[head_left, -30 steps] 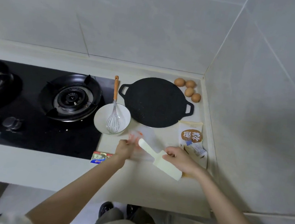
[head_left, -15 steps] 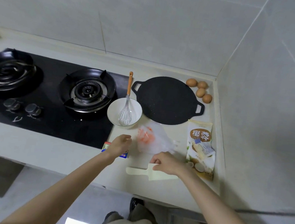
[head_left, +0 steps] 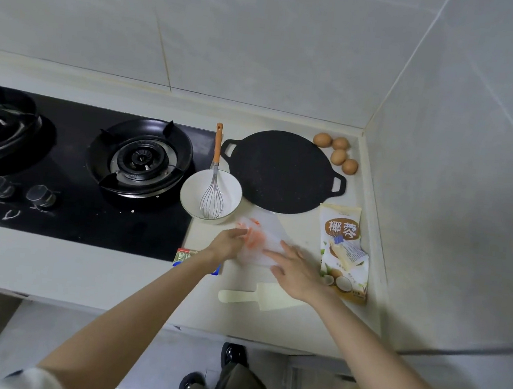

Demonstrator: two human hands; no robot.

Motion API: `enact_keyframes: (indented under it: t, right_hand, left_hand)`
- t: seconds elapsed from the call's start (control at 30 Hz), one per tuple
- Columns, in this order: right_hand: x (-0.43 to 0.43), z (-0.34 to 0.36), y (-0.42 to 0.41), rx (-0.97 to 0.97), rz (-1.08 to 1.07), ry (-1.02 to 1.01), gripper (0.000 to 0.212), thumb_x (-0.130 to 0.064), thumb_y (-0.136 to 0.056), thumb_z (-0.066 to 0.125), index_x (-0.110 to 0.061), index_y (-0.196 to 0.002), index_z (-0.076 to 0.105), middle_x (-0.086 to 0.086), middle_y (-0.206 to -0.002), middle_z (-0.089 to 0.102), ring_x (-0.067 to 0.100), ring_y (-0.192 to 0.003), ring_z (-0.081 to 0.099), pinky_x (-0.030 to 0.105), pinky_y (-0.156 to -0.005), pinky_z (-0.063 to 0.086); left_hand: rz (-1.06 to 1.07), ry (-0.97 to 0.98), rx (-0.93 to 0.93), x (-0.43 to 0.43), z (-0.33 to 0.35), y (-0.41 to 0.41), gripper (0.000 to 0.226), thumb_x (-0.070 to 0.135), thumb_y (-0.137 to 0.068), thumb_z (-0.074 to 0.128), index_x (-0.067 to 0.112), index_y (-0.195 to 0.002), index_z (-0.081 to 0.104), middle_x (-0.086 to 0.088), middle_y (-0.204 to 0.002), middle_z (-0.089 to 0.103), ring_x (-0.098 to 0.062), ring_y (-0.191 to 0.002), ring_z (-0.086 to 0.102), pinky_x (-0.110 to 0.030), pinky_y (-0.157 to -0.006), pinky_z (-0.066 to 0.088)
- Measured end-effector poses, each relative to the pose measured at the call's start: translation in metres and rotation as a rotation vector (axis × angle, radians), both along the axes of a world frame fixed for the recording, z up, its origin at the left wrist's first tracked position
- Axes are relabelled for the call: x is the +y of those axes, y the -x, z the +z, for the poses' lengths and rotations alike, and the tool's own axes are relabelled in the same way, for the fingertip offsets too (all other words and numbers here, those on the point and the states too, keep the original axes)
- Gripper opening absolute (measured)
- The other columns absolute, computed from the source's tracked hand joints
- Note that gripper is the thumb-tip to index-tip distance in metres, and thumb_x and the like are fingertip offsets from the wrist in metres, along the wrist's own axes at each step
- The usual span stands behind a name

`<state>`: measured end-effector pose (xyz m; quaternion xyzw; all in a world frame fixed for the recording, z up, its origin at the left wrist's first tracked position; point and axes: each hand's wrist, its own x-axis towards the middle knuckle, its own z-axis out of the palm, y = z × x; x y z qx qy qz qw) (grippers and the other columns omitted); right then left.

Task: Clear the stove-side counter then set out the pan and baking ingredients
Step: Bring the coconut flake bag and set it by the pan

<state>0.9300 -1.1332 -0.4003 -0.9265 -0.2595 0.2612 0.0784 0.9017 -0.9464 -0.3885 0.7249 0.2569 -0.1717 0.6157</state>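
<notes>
Resting flat-fingered on the plastic bag [head_left: 268, 229], left hand [head_left: 226, 245] and right hand [head_left: 298, 274] might nudge the bowl [head_left: 193, 186] beyond, toppling its whisk [head_left: 212, 202].

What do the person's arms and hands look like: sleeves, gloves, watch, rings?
No gloves on the left hand or the right hand, and no rings, watch or bracelet are visible. Both forearms are uncovered. A pale, whitish sleeve shows only at the bottom-left corner, high up the left arm. The right arm is uncovered as far as the frame edge shows it.
</notes>
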Motion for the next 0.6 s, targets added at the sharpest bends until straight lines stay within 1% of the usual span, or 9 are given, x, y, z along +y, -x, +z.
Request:
enact_keyframes:
  t: [0.07,0.13,0.2,0.3,0.43,0.5,0.53,0.57,0.6]
  right_hand:
    - [0.000,-0.002,0.002,0.029,-0.002,0.019,0.045,-0.032,-0.102,0.033,-0.042,-0.146,0.028,-0.001,-0.161,0.008,0.027,-0.147,0.009,0.041,-0.118,0.013]
    - [-0.001,-0.002,0.004,0.017,-0.008,0.001,0.044,-0.032,-0.102,0.034,-0.041,-0.145,0.032,0.000,-0.160,0.012,0.025,-0.146,0.013,0.038,-0.118,0.015]
    - [-0.003,0.000,0.005,-0.005,0.007,-0.014,0.043,-0.030,-0.101,0.036,-0.040,-0.143,0.037,0.000,-0.159,0.018,0.023,-0.144,0.019,0.036,-0.117,0.019]
    - [-0.008,0.003,0.008,-0.012,0.023,-0.031,0.042,-0.026,-0.100,0.038,-0.038,-0.140,0.042,0.001,-0.155,0.027,0.022,-0.141,0.024,0.033,-0.114,0.020]
    - [-0.011,0.005,0.012,0.004,0.007,-0.036,0.039,-0.025,-0.099,0.041,-0.036,-0.135,0.049,0.001,-0.144,0.038,0.022,-0.136,0.029,0.036,-0.110,0.024]
    - [-0.011,0.006,0.013,-0.010,-0.012,-0.055,0.037,-0.025,-0.097,0.043,-0.035,-0.131,0.053,-0.001,-0.139,0.041,0.021,-0.133,0.031,0.035,-0.108,0.027]
    - [-0.011,0.007,0.014,-0.018,-0.020,-0.069,0.036,-0.025,-0.096,0.046,-0.035,-0.130,0.054,-0.002,-0.137,0.042,0.020,-0.132,0.031,0.035,-0.107,0.028]
    - [-0.011,0.008,0.015,-0.028,-0.022,-0.079,0.036,-0.025,-0.095,0.049,-0.034,-0.129,0.055,-0.002,-0.136,0.042,0.019,-0.131,0.031,0.034,-0.106,0.029]
    - [-0.011,0.009,0.015,-0.047,-0.015,-0.082,0.036,-0.025,-0.093,0.052,-0.034,-0.128,0.055,-0.003,-0.135,0.041,0.018,-0.131,0.031,0.033,-0.106,0.030]
  left_hand:
    - [0.023,0.050,0.029,-0.002,0.000,-0.004,0.036,0.009,-0.098,0.047,0.003,-0.132,0.052,-0.013,-0.117,0.056,-0.025,-0.100,0.053,-0.031,-0.076,0.047]
    - [0.013,0.071,0.041,-0.005,-0.002,-0.006,0.031,0.009,-0.098,0.046,0.001,-0.126,0.057,-0.011,-0.107,0.057,-0.025,-0.095,0.054,-0.026,-0.070,0.047]
    - [0.001,0.071,0.053,-0.006,-0.001,-0.004,0.029,0.009,-0.097,0.046,0.002,-0.122,0.060,-0.012,-0.107,0.060,-0.026,-0.097,0.057,-0.027,-0.073,0.049]
    - [0.014,0.111,0.077,-0.005,-0.004,-0.001,0.028,0.013,-0.096,0.050,0.001,-0.118,0.063,-0.017,-0.114,0.065,-0.027,-0.100,0.062,-0.032,-0.083,0.053]
    - [-0.036,0.153,0.112,-0.001,-0.006,0.005,0.027,0.016,-0.089,0.056,-0.001,-0.107,0.067,-0.016,-0.096,0.062,-0.026,-0.088,0.061,-0.031,-0.081,0.052]
    - [-0.046,0.149,0.154,0.002,-0.003,0.008,0.023,0.018,-0.084,0.057,0.003,-0.099,0.067,-0.015,-0.091,0.062,-0.027,-0.087,0.063,-0.024,-0.076,0.053]
    - [-0.048,0.144,0.166,0.003,-0.004,0.009,0.024,0.019,-0.080,0.058,0.006,-0.098,0.067,-0.014,-0.090,0.062,-0.027,-0.088,0.065,-0.025,-0.077,0.054]
    - [-0.059,0.140,0.174,0.005,-0.006,0.008,0.031,0.022,-0.074,0.059,0.006,-0.099,0.068,-0.013,-0.089,0.063,-0.026,-0.088,0.067,-0.029,-0.084,0.053]
    - [-0.066,0.142,0.171,0.006,-0.007,0.008,0.036,0.024,-0.071,0.059,0.005,-0.100,0.068,-0.011,-0.088,0.064,-0.023,-0.083,0.068,-0.034,-0.087,0.050]
